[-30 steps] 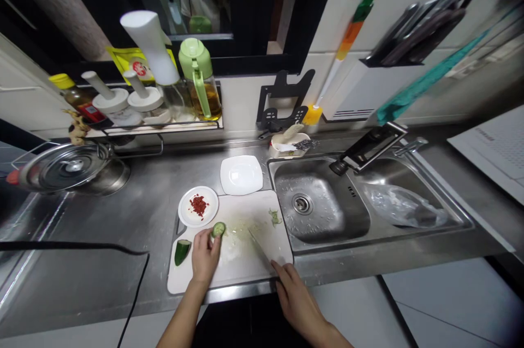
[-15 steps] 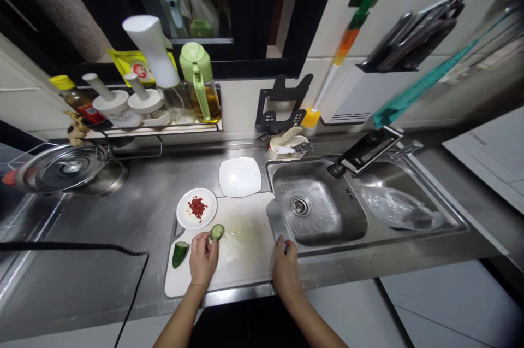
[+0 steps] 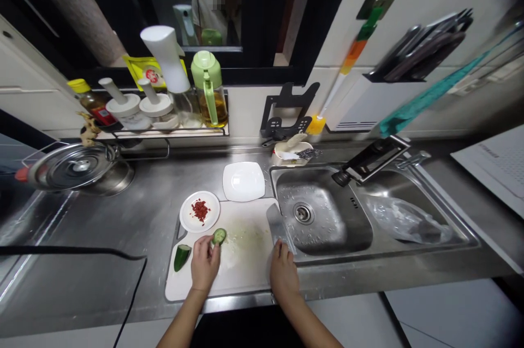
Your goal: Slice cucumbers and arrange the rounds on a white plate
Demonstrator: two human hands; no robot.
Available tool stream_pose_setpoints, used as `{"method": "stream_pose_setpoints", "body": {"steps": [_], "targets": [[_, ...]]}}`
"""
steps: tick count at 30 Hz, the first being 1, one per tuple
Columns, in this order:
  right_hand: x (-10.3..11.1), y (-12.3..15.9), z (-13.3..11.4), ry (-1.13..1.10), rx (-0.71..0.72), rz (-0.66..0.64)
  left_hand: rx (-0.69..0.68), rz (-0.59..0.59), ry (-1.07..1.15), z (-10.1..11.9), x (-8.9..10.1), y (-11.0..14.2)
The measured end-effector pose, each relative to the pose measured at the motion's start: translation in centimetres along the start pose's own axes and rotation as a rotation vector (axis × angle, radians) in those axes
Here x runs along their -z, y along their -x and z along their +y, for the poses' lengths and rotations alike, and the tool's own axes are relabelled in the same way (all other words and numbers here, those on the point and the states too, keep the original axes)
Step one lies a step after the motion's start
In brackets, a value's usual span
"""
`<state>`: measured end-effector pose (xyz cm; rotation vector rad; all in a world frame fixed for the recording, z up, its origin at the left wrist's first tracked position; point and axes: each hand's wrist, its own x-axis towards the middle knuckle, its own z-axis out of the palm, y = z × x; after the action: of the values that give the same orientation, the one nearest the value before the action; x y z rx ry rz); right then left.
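Observation:
My left hand (image 3: 205, 261) is closed on a piece of cucumber (image 3: 219, 236), its pale cut face turned to the right, over the white cutting board (image 3: 241, 270). Another cucumber piece (image 3: 182, 258), dark green, lies on the board to the left of that hand. My right hand (image 3: 284, 269) grips a kitchen knife (image 3: 280, 223), whose broad blade reaches away from me along the board's right edge, beside the sink; the fingers cover its handle. Wet greenish traces mark the middle of the board. A round white plate (image 3: 186, 218) with chopped red bits rests at the board's far left corner.
Behind the board is a squarish white plate (image 3: 244, 181). The steel sink (image 3: 327, 228) with its faucet (image 3: 368, 162) lies to the right. A shelf of seasoning jars and a green-topped oil bottle (image 3: 209, 91) is at the back left. A black cable (image 3: 135, 288) crosses the left counter.
The whole view has shifted slightly. The knife in my right hand has moved a little leftward toward the board. My left hand still holds the cucumber piece in the same place.

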<state>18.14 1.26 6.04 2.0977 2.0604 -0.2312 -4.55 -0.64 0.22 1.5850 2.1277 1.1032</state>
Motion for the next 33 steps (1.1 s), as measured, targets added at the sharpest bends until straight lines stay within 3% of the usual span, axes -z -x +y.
{"method": "stream_pose_setpoints", "body": {"steps": [8, 12, 16, 22, 24, 28, 33], "targets": [[1.1, -0.3, 0.2, 0.019, 0.020, -0.062, 0.041, 0.050, 0.028, 0.4, 0.6, 0.0], [2.5, -2.0, 1.0, -0.070, 0.013, -0.142, 0.080, 0.086, 0.014, 1.7, 1.3, -0.6], [4.7, -6.7, 1.7, -0.271, 0.128, -0.148, 0.110, 0.040, 0.011, 4.5, 0.7, -4.8], [6.3, -17.2, 0.4, -0.320, 0.088, -0.112, 0.260, -0.321, -0.418, 8.1, -2.3, -15.2], [6.3, -19.9, -0.4, -0.322, 0.059, -0.114, 0.281, -0.348, -0.461, 8.4, -3.3, -17.4], [5.6, -22.8, -1.4, -0.326, 0.017, -0.134, 0.333, -0.369, -0.526, 7.9, -5.1, -19.4], [4.1, -23.9, -2.0, -0.342, -0.001, -0.149, 0.385, -0.371, -0.568, 7.0, -6.4, -19.8]]}}
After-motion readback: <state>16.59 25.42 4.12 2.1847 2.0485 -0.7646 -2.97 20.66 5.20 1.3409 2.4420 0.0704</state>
